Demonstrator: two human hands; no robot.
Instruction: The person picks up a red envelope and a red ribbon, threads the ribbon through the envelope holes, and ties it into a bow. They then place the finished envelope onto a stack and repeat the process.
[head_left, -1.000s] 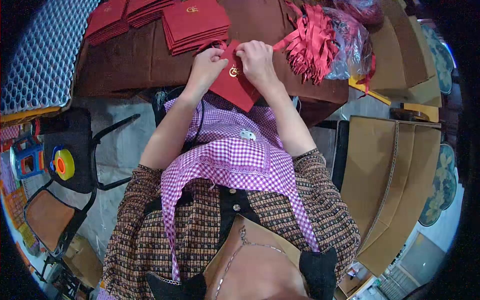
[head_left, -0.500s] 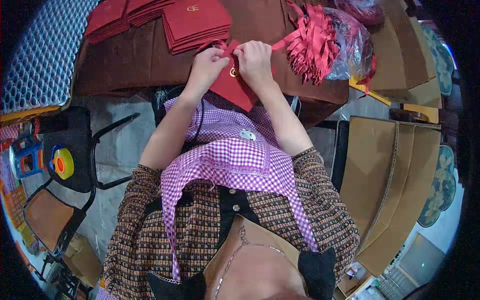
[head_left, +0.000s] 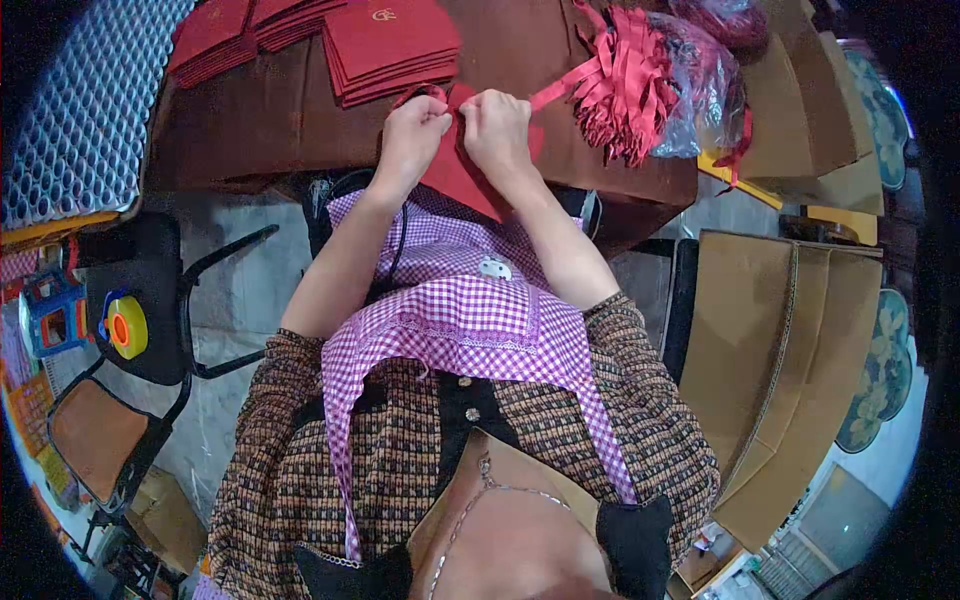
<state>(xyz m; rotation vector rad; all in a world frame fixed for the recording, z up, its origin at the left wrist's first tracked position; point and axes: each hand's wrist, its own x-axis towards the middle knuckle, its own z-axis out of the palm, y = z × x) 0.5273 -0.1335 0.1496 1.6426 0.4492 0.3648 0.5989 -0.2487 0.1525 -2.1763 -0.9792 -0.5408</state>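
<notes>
A flat red bag (head_left: 453,186) lies at the table's near edge, partly hanging over it toward my lap. Its gold emblem, visible earlier, is hidden behind my right hand. My left hand (head_left: 413,140) is closed in a pinch at the bag's upper left, on a loop of red ribbon (head_left: 428,90). With thumb and fingers pressed together, my right hand (head_left: 498,135) pinches at the bag's upper edge; a ribbon runs out beside it to the right. That ribbon leads toward a thick bundle of red ribbons (head_left: 622,90). What exactly lies between the fingertips is mostly covered.
Several stacks of red bags (head_left: 390,45) sit on the brown tablecloth (head_left: 270,125). Clear plastic packaging (head_left: 700,90) is beside the ribbon bundle. Cardboard boxes (head_left: 770,370) stand at right; a chair (head_left: 140,290) holding a yellow tape roll (head_left: 127,325) is at left.
My right hand has shifted slightly down and left, now covering the gold emblem. The bag's right side shows more beyond that hand. My left hand has barely moved.
</notes>
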